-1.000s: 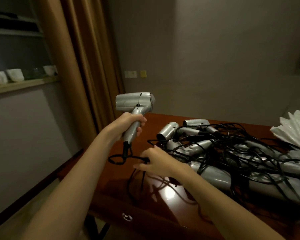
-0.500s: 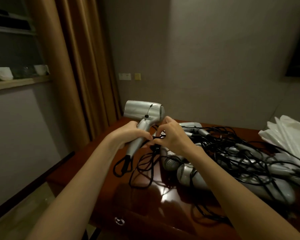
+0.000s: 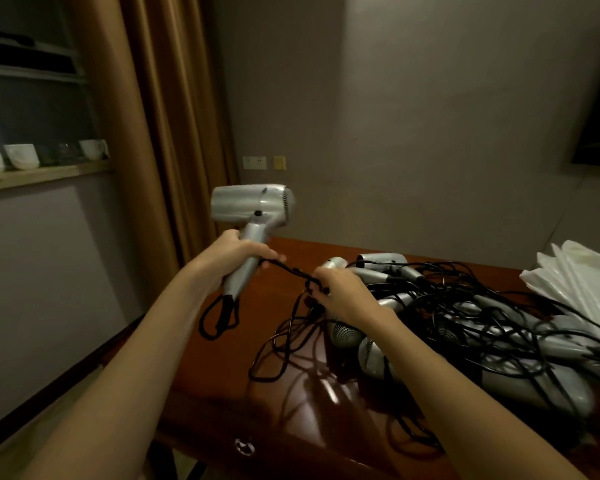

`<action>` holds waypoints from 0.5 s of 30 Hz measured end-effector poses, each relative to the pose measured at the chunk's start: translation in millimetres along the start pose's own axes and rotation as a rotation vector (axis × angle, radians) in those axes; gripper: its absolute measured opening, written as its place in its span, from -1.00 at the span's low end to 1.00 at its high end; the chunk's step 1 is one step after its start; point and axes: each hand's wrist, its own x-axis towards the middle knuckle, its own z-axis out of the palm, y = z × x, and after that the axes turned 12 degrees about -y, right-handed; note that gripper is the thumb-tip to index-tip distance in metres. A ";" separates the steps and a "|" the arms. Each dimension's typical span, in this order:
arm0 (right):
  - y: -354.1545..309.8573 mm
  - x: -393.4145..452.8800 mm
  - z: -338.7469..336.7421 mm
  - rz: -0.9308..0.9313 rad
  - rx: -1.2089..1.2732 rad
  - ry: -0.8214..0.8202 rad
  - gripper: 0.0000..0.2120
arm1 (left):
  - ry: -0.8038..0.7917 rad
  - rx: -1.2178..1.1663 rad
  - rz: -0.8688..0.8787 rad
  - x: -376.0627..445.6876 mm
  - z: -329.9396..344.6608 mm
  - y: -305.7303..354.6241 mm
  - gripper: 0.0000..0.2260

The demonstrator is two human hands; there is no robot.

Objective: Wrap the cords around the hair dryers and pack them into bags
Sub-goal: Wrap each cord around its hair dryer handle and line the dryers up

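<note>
Wrapping step, first turn: left hand (image 3: 234,258) grips the handle of the silver hair dryer (image 3: 253,209), held up over the left end of the wooden table (image 3: 284,403), while the right hand (image 3: 340,292) pinches its black cord (image 3: 291,271), stretched between the two hands, with slack loops hanging to the tabletop. Next move likely needs the right hand to carry that cord round the handle under tension (watch the slack, it runs close to the tangled pile of dryers (image 3: 465,327)). White bags (image 3: 582,278) lie at the far right, none filled as far as I can see.
</note>
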 end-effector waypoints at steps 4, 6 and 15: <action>18.8 -1.2 2.8 0.128 0.229 0.053 -0.91 | 0.140 -0.131 0.074 -18.5 -28.7 -9.1 -0.85; 16.8 -2.6 -0.4 0.124 0.385 0.058 -0.92 | 0.149 -0.208 0.095 -20.9 -40.1 -17.1 -0.88; -24.2 21.0 7.8 0.049 0.526 0.153 -0.81 | 0.139 -0.259 0.140 -18.2 -34.7 -11.8 -0.71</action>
